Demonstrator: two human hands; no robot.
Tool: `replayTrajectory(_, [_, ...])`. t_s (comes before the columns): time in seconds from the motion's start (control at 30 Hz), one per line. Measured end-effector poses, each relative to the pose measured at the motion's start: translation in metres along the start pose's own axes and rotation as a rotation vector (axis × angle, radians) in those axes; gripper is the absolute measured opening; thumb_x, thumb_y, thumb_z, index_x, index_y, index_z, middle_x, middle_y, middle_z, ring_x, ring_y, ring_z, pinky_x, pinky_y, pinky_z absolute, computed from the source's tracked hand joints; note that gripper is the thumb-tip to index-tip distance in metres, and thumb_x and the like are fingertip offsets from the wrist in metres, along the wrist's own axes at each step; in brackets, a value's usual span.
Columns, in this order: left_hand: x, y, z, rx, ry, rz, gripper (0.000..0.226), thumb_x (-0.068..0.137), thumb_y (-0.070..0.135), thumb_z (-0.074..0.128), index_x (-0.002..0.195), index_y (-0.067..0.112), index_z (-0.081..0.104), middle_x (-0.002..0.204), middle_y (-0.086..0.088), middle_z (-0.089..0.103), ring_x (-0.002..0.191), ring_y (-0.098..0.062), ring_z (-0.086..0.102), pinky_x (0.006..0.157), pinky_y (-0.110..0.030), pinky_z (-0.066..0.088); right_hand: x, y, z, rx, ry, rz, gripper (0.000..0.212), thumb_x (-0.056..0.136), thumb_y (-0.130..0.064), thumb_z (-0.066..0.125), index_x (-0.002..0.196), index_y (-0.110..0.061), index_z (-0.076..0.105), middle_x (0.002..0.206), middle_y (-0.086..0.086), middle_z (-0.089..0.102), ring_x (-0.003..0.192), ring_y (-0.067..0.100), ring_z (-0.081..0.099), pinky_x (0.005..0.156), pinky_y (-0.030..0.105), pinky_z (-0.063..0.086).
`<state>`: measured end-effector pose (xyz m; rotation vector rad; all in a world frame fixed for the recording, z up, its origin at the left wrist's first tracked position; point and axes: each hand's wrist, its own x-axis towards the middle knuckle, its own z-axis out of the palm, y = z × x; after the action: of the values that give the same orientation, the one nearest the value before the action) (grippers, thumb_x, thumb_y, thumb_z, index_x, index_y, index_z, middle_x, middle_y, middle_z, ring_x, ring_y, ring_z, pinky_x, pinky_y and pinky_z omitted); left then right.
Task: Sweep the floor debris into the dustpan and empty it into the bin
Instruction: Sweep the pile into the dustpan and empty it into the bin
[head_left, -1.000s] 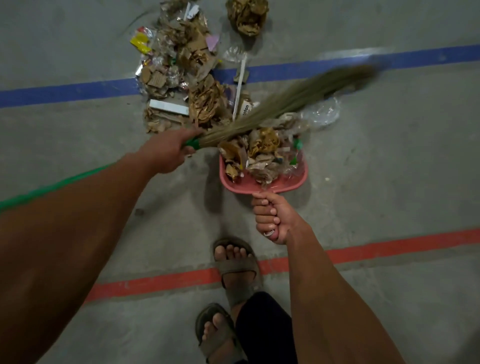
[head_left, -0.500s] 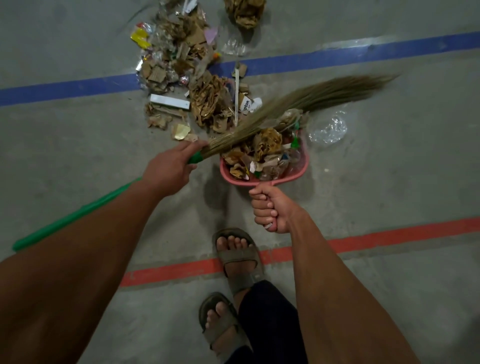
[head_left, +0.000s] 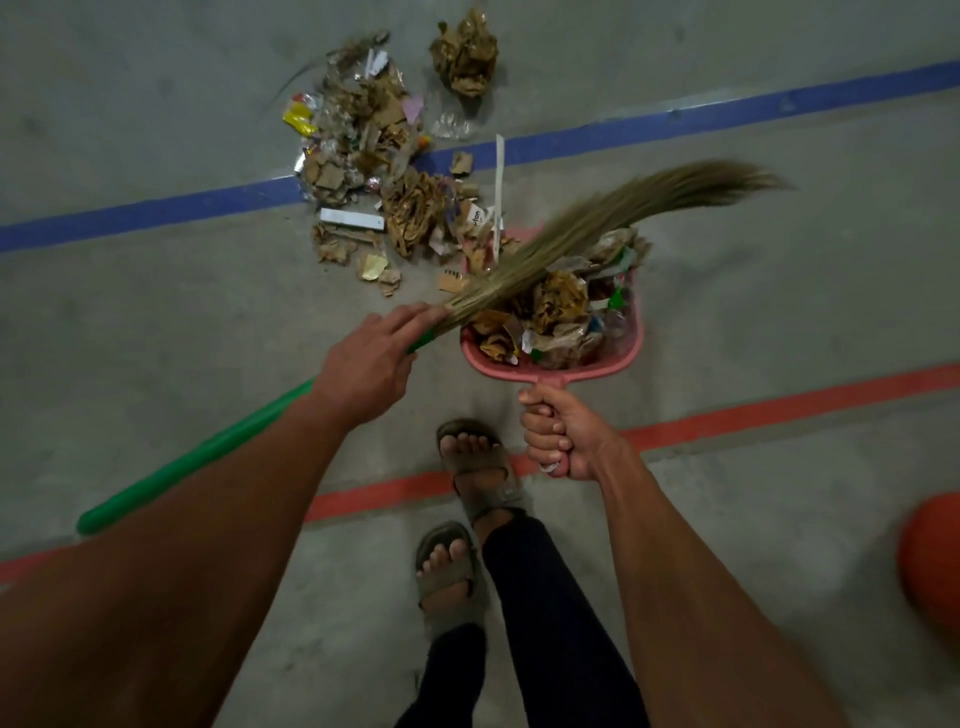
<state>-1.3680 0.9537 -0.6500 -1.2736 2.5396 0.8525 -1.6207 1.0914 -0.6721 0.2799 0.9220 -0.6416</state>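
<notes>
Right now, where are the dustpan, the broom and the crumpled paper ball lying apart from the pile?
dustpan (head_left: 524, 366), head view, on its bare pink back rim.
broom (head_left: 597, 218), head view, on the middle of the bristles.
paper ball (head_left: 464, 58), head view, on its centre, beyond the blue line.

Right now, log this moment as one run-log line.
left hand: holds broom | right hand: grips dustpan, loaded | floor debris: remains

The light is dim and flat, colours muted across the grey floor (head_left: 779, 312). Soft, faint shadows sit under the sandals (head_left: 480, 467). The broom's bristle tips (head_left: 727, 182) smear with motion. Floor lines bow at the edges; the near forearms loom large and dark.
</notes>
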Motion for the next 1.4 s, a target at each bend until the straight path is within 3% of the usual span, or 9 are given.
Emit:
replayTrajectory(0.43, [-0.060, 0.117, -0.101, 0.135, -0.021, 0.296, 0.088, 0.095, 0.011, 0.056, 0.163, 0.041, 0.008, 0.168, 0.014, 0.020, 0.106, -0.027, 0.053, 0.070, -0.047, 0.058, -0.168, 0.032, 0.040, 0.120, -0.048, -0.222, 0.038, 0.096, -0.013, 0.046, 0.062, -0.021, 0.032, 0.039, -0.007, 0.021, 0.027, 0.006, 0.016, 0.033, 0.016, 0.015])
replayTrajectory(0.63, [-0.073, 0.176, -0.114, 0.196, -0.059, 0.435, 0.089, 0.094, 0.010, 0.057, 0.164, 0.038, 0.010, 0.168, 0.011, 0.021, 0.110, -0.028, 0.055, 0.067, -0.045, 0.059, -0.225, 0.060, 0.023, 0.254, -0.024, -0.330, 0.038, 0.096, -0.014, 0.048, 0.064, -0.021, 0.030, 0.039, -0.007, 0.021, 0.027, 0.006, 0.016, 0.030, 0.015, 0.017])
replayTrajectory(0.87, [-0.055, 0.269, -0.084, 0.255, -0.147, 0.581, 0.086, 0.096, 0.010, 0.056, 0.163, 0.039, 0.010, 0.167, 0.011, 0.024, 0.108, -0.026, 0.055, 0.064, -0.042, 0.058, -0.283, 0.096, -0.037, 0.407, 0.037, -0.470, 0.041, 0.093, -0.015, 0.053, 0.073, -0.024, 0.019, 0.040, -0.007, 0.022, 0.027, 0.005, 0.016, 0.030, 0.015, 0.020])
replayTrajectory(1.2, [-0.007, 0.443, -0.016, 0.291, -0.244, 0.768, 0.083, 0.097, 0.013, 0.051, 0.162, 0.042, 0.010, 0.166, 0.012, 0.025, 0.116, -0.027, 0.057, 0.067, -0.035, 0.057, -0.380, 0.118, -0.164, 0.600, 0.108, -0.621, 0.037, 0.094, -0.017, 0.054, 0.066, -0.022, 0.030, 0.040, -0.007, 0.023, 0.027, 0.005, 0.019, 0.029, 0.016, 0.023])
replayTrajectory(1.4, [0.014, 0.565, 0.023, 0.286, -0.250, 0.855, 0.083, 0.097, 0.014, 0.052, 0.162, 0.042, 0.010, 0.166, 0.014, 0.025, 0.119, -0.026, 0.055, 0.072, -0.040, 0.060, -0.463, 0.112, -0.243, 0.682, 0.128, -0.715, 0.035, 0.095, -0.017, 0.050, 0.065, -0.021, 0.032, 0.040, -0.007, 0.024, 0.027, 0.005, 0.020, 0.030, 0.015, 0.023])
